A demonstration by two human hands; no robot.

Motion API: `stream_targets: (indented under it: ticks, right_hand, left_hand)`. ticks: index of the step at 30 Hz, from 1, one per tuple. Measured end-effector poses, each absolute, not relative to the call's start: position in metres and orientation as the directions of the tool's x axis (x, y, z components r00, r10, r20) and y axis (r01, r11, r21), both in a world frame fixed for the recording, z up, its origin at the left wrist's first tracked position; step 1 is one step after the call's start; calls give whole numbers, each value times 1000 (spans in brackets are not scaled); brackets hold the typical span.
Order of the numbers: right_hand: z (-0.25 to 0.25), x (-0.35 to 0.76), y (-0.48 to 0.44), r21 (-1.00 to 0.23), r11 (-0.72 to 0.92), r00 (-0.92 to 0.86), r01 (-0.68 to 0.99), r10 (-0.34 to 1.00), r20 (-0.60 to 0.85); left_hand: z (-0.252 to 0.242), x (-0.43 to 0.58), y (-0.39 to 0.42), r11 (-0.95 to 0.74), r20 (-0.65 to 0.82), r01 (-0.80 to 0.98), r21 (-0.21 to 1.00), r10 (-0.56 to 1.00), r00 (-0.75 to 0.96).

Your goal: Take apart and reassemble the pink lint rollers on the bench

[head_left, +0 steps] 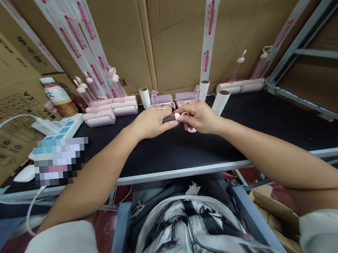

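Note:
Near the middle of the black table, my left hand (154,122) is closed around a dark, short cylindrical handle (170,118). My right hand (200,117) pinches the pale pink cap (177,117) at the handle's right end; a small loop shows between its fingers. The two hands nearly meet. Just behind them lie pink and lilac roller parts (165,99), and a similar set (184,97) is beside it. A white paper tube (145,98) stands behind my left hand, and another white tube (221,101) leans behind my right hand. A whitish round end shows under my right hand.
Pink rollers with upright clear handles stand at the left (99,118) and at the back right (240,87). A bottle (59,97), a power strip (66,128) and white cables are at the far left. Cardboard (176,36) walls the back; a metal shelf frame (309,96) is right.

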State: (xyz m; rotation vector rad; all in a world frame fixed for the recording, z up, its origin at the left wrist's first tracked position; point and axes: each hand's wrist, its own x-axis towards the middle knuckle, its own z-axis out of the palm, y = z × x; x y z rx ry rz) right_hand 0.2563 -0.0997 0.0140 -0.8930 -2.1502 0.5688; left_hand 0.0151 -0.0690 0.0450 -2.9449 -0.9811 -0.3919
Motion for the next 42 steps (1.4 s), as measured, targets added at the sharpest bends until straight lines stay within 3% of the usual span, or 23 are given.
stream_targets:
  ticks: [4, 7, 10, 12, 14, 17, 20, 22, 25, 27, 29, 31, 34, 37, 40, 42]
  right_hand:
    - [16, 254, -105, -551, 701, -502, 453, 711, 492]
    - [14, 250, -105, -598, 663, -467, 449, 745, 475]
    - [17, 248, -101, -639, 586, -481, 498, 800, 360]
    - [26, 255, -97, -584, 592, -447, 555, 805, 391]
    - [39, 272, -93, -502, 575, -297, 646, 796, 528]
    - [61, 312, -86, -481, 348, 57, 805, 762, 646]
    - [71, 352, -75, -466, 52, 242, 883, 801, 548]
    - [69, 369, -67, -439, -81, 259, 895, 895, 363]
    - [61, 378, -59, -362, -138, 214, 922, 961, 178]
    - [61, 379, -60, -332, -142, 205, 932, 965, 165]
    - [66, 379, -66, -342, -144, 235, 929, 942, 241]
    - [74, 376, -74, -449, -90, 299, 889, 857, 419]
    - [83, 363, -80, -731, 195, 446, 654, 681, 581]
    - [78, 338, -78, -882, 410, 426, 231, 773, 471]
    - [60, 305, -77, -928, 365, 125, -78, 927, 354]
    - [45, 282, -81, -956, 264, -71, -131, 959, 275]
  left_hand:
    - [48, 16, -74, -788, 218, 615, -4, 600, 770]
    - [46, 17, -74, -766, 209, 643, -8, 627, 750]
    - [43, 21, -69, -761, 176, 645, 67, 645, 744]
    - [41, 20, -65, -756, 176, 636, 155, 655, 735]
    - [40, 14, -58, -722, 150, 658, 213, 690, 708]
    - [38, -2, -43, -635, 20, 748, 191, 765, 644]
    - [35, -18, -26, -589, -70, 794, 147, 795, 603]
    - [33, -24, -17, -582, -116, 803, 129, 795, 595]
    - [29, -24, -11, -584, -147, 804, 111, 790, 595]
    - [27, -22, -11, -591, -138, 800, 105, 788, 600]
    - [26, -21, -12, -590, -125, 800, 109, 790, 600]
    - [25, -21, -13, -580, -107, 804, 128, 798, 593]
    - [25, -24, -14, -592, -21, 784, 187, 796, 605]
    - [24, -24, -14, -643, 101, 723, 255, 761, 641]
    - [24, -18, -19, -699, 286, 642, 314, 714, 638]
    - [25, -9, -27, -768, 443, 540, 345, 641, 628]
